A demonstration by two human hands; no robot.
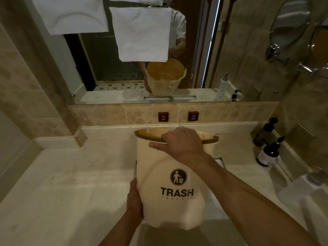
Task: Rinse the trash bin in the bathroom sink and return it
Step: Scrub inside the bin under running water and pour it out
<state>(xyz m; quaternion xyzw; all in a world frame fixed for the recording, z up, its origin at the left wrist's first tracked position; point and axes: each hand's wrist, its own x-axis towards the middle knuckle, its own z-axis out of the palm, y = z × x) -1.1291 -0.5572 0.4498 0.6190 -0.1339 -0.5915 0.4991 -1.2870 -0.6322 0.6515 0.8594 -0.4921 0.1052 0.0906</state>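
Note:
A cream trash bin (159,166) with a black "TRASH" label and a dark rim is tipped forward, its mouth pointing away from me, held over the middle of the counter where the sink lies hidden behind it. My right hand (179,144) grips the bin's rim from above. My left hand (134,197) holds the bin's lower left side near its base. The mirror shows the bin's open orange-tinted inside.
A pale marble counter (71,183) stretches left and right. Two dark pump bottles (268,151) stand at the right by the wall. Hot and cold buttons (163,116) sit on the tiled backsplash. White towels (142,32) hang before the mirror. A round shaving mirror (287,23) is mounted upper right.

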